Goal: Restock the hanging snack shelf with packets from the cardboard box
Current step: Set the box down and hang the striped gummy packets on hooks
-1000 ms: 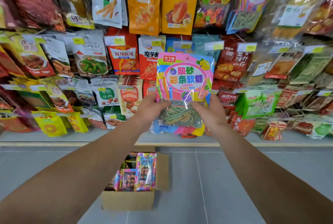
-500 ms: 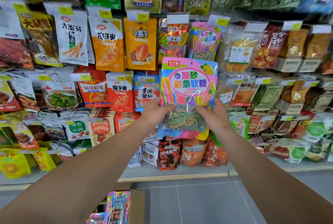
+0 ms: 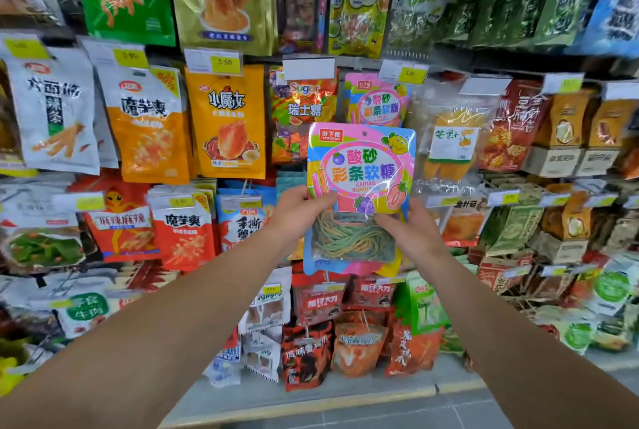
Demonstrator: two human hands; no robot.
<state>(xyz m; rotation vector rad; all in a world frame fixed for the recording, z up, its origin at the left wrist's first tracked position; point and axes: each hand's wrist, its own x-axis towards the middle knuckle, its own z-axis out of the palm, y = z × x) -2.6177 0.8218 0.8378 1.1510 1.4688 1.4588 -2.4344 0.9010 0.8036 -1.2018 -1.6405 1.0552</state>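
Note:
A pink and blue candy packet (image 3: 361,166) with green and yellow strips behind a clear window is held upright in front of the shelf. My left hand (image 3: 297,212) grips its left edge, thumb on the front. On the right edge my right hand (image 3: 409,231) holds it the same way. Just above it hang matching pink candy packets (image 3: 377,102) on a hook under a yellow price tag (image 3: 409,73). The cardboard box is out of view.
The hanging shelf is packed with rows of snack packets: orange packets (image 3: 226,121) to the left, a clear mango packet (image 3: 451,141) to the right, red packets (image 3: 321,300) below. A grey shelf base with a yellow strip (image 3: 345,401) runs along the floor.
The view has tilted up from the floor to the upper rows, and the cardboard box has dropped out of sight. Both hands have carried the candy packet upward toward the matching packets.

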